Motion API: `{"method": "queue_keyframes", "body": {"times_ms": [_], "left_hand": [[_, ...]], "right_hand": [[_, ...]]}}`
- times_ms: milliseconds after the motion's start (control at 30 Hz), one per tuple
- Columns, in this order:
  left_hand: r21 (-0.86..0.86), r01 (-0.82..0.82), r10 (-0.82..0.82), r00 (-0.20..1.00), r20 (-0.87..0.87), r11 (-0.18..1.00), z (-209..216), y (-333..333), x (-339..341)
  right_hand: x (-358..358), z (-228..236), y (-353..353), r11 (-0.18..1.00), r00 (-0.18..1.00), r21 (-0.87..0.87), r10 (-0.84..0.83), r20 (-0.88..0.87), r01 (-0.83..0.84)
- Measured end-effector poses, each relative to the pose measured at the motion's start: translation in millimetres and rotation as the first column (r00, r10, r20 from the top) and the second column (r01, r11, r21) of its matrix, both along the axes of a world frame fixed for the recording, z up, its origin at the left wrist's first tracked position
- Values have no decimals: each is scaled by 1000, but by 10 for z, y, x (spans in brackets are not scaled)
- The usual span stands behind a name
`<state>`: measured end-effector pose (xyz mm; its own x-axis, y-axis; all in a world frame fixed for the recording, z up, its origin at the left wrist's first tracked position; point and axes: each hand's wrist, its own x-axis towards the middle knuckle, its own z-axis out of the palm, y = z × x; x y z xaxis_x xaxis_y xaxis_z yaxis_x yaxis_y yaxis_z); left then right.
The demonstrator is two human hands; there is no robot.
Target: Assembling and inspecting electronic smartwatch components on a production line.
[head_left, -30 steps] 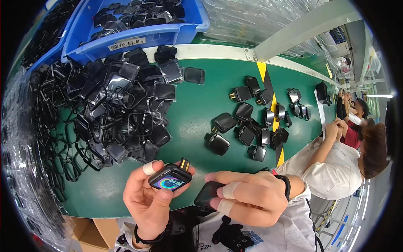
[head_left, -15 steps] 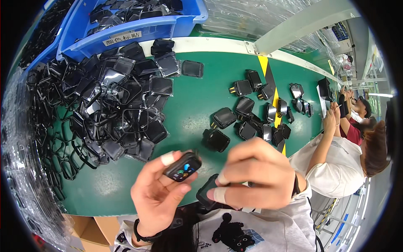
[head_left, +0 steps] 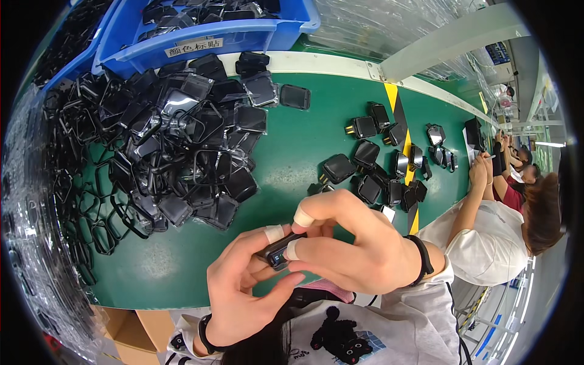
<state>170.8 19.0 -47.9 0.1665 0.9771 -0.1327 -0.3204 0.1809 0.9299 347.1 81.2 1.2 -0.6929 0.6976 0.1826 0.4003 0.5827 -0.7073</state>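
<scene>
Both hands meet near the front edge of the green table around a small black smartwatch (head_left: 278, 258) without a strap; part of its lit screen shows. My left hand (head_left: 237, 291), taped on one finger, holds it from below and the left, its fingers curled. From the right, my right hand (head_left: 365, 250) pinches it between taped fingertips, which cover most of its face. Whether a separate black cover is also in the fingers, I cannot make out. Just beyond the hands, black square units with metal prongs (head_left: 337, 168) lie in a loose group.
A large heap of black frames and film-wrapped dark panels (head_left: 182, 146) covers the left of the table. Behind it stands a blue bin (head_left: 255, 38) of similar parts. Yellow-black tape (head_left: 413, 218) crosses at right, where a co-worker in white (head_left: 483, 243) sits.
My right hand has moved left and closed onto the smartwatch. The dark square piece it held beside my left hand no longer shows separately. The view has shifted slightly.
</scene>
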Motion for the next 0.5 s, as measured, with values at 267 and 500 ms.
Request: {"method": "queue_keyframes", "body": {"times_ms": [267, 500], "left_hand": [[167, -151, 150, 989, 13, 974, -158, -109, -55], [342, -136, 205, 964, -172, 930, 2, -16, -81]], "right_hand": [[-47, -189, -82, 938, 926, -345, -147, -347, 20], [-130, -300, -187, 991, 867, -132, -89, -489, 27]]}}
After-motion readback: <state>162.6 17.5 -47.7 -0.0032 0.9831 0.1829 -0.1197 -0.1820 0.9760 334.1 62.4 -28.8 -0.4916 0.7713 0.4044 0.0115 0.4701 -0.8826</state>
